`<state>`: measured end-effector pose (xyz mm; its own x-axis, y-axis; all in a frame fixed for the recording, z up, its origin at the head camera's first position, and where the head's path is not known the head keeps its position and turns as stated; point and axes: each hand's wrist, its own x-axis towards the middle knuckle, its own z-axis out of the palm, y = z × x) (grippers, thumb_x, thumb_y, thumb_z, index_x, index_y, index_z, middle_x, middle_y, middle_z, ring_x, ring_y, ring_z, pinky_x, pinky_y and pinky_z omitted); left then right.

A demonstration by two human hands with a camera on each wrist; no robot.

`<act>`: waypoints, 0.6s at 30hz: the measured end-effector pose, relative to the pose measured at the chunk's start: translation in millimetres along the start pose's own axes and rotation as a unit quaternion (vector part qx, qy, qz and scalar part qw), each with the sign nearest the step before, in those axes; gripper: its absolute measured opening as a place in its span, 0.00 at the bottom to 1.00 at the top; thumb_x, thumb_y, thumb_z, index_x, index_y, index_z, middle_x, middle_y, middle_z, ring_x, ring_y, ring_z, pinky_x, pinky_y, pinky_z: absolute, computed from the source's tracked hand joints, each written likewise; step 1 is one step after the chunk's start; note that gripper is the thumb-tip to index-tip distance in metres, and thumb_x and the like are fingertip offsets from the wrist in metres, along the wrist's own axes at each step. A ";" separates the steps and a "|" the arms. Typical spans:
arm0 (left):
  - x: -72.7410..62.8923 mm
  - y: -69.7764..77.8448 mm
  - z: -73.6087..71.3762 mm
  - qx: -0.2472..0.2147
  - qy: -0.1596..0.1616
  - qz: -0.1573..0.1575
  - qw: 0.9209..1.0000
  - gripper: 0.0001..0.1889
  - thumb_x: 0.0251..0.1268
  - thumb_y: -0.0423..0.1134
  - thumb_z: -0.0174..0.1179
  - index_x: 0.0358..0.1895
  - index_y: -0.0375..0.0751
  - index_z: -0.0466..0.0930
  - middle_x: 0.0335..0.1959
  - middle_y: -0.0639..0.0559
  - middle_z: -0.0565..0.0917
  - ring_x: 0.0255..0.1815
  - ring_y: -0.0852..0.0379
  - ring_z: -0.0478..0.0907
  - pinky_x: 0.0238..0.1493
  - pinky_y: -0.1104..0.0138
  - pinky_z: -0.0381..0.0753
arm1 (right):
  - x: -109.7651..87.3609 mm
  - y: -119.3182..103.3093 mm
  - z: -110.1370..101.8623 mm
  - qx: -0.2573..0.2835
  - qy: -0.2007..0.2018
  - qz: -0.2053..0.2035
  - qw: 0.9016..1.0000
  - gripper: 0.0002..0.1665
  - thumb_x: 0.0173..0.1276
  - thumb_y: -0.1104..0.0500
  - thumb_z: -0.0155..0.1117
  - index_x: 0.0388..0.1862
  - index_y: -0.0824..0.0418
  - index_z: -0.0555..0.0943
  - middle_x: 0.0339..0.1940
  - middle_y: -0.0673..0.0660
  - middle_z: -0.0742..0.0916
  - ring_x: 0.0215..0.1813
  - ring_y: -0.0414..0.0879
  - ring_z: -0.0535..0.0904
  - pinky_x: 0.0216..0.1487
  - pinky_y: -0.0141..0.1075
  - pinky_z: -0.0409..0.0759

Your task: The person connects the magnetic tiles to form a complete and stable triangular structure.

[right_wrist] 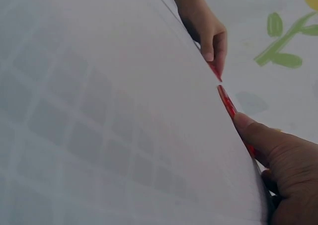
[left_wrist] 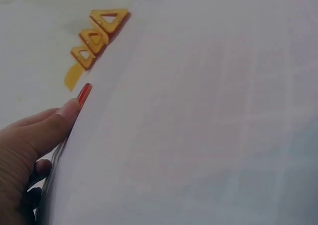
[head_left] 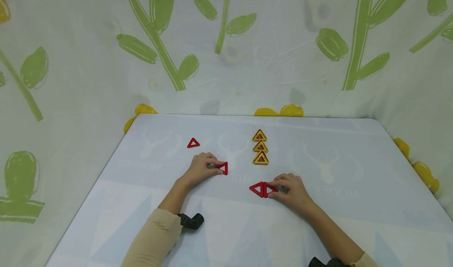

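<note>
In the head view my left hand [head_left: 202, 168] pinches a red triangle tile [head_left: 225, 168] between thumb and fingers, with one flat side facing right. My right hand [head_left: 291, 190] grips the right one of two red triangles, the held triangle [head_left: 269, 189]. Its flat side lies against that of the left triangle [head_left: 257, 188], so the pair forms a diamond. The left wrist view shows my left thumb on the edge of its red tile [left_wrist: 84, 94]. From the right wrist, both red pieces [right_wrist: 227, 103] appear edge-on, with the left hand [right_wrist: 206, 29] just beyond.
Three yellow triangles with red undersides [head_left: 260, 146] form a column behind the hands, tips pointing away. A lone red triangle [head_left: 193, 142] lies at the back left. The pale printed tabletop [head_left: 226, 227] meets a leaf-patterned cloth [head_left: 247, 78] at its far edge.
</note>
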<state>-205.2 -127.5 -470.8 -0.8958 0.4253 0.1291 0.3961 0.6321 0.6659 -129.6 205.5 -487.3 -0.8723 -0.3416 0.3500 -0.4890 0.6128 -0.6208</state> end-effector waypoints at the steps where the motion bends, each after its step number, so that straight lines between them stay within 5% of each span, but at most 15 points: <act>1: 0.9 0.9 0.9 0.001 -0.002 0.002 1.000 0.16 0.52 0.44 0.70 0.46 0.46 0.87 0.40 0.53 0.80 0.47 0.52 0.71 0.51 0.56 0.59 | 0.2 0.7 0.1 -0.002 0.002 -0.005 1.000 0.17 0.48 0.57 0.77 0.40 0.54 0.88 0.36 0.45 0.83 0.41 0.38 0.71 0.43 0.40 0.64; 18: 13.4 17.9 19.1 0.030 -0.034 0.039 0.998 0.16 0.51 0.47 0.70 0.46 0.51 0.87 0.38 0.59 0.79 0.45 0.58 0.70 0.48 0.60 0.60 | -1.0 2.9 1.6 0.006 0.002 -0.002 1.000 0.17 0.48 0.56 0.77 0.40 0.53 0.88 0.36 0.45 0.83 0.41 0.38 0.71 0.43 0.41 0.63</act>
<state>-206.3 -98.2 -471.2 -0.8471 0.5161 0.1268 0.4769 0.6329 0.6099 -130.1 206.5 -490.6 -0.8702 -0.3410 0.3556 -0.4927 0.6030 -0.6274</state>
